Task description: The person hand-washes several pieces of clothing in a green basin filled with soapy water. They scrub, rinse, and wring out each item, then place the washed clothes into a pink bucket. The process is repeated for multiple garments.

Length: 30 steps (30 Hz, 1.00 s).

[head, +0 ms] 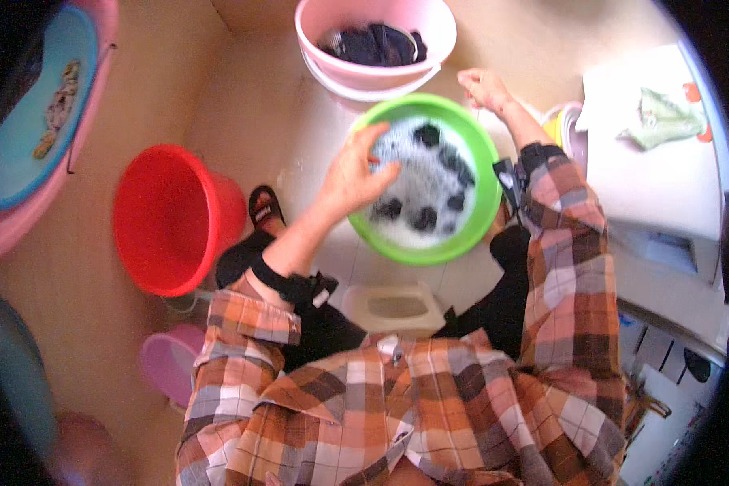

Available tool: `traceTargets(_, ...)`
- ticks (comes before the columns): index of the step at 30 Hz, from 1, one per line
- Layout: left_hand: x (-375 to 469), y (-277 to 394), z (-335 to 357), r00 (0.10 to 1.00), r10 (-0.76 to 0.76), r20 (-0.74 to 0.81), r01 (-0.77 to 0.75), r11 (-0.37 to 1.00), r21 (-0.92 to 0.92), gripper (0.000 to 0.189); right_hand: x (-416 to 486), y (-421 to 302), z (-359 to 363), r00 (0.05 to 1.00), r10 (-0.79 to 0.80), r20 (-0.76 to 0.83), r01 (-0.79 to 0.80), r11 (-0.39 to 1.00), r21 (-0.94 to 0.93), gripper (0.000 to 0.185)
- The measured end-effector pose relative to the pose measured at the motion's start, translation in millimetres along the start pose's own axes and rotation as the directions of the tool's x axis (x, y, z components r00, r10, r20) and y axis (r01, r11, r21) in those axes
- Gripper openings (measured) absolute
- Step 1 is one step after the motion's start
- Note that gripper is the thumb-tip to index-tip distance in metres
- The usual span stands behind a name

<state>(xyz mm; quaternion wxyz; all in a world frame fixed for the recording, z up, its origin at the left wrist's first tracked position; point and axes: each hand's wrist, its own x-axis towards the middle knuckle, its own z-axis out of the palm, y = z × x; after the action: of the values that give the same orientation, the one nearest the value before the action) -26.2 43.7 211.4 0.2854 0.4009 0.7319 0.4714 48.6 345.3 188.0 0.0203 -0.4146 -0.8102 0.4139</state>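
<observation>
A bright green basin stands on the floor between my feet. Sudsy water fills it, and wet black cloth breaks the foam in several places. My left hand hovers over the basin's left side, thumb and fingers spread, with nothing in it. Beyond the basin's upper right rim is my right hand, raised with its fingers partly curled; blur hides whether anything small is in them. Just past the basin is a pink bucket with a white handle, holding dark cloth.
To the left, a red bucket lies tilted, near a purple basin. Blue and pink basins hang along the left wall. Below the green basin is a low beige stool. A white cabinet bearing a green cloth stands right.
</observation>
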Motion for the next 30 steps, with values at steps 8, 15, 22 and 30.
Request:
traceTargets(8,6,0,0,0.998,-0.055,0.014,0.054,0.997,0.047,0.056,-42,95,74,0.932,-0.139,0.335,0.267,0.888,-0.374,0.041)
traceTargets(15,6,-9,6,0.998,-0.024,0.055,0.015,0.988,0.151,0.053,-89,106,117,0.952,-0.014,0.307,0.088,0.969,-0.230,0.039)
traceTargets(22,9,-50,14,0.974,-0.012,0.228,-0.071,0.933,0.353,0.052,-162,-6,34,0.950,-0.310,0.040,0.310,0.951,0.014,0.042)
traceTargets(30,30,-63,40,0.950,0.027,0.311,-0.022,1.000,-0.021,0.030,-196,-91,-28,0.888,-0.396,-0.234,0.455,0.830,0.323,0.024)
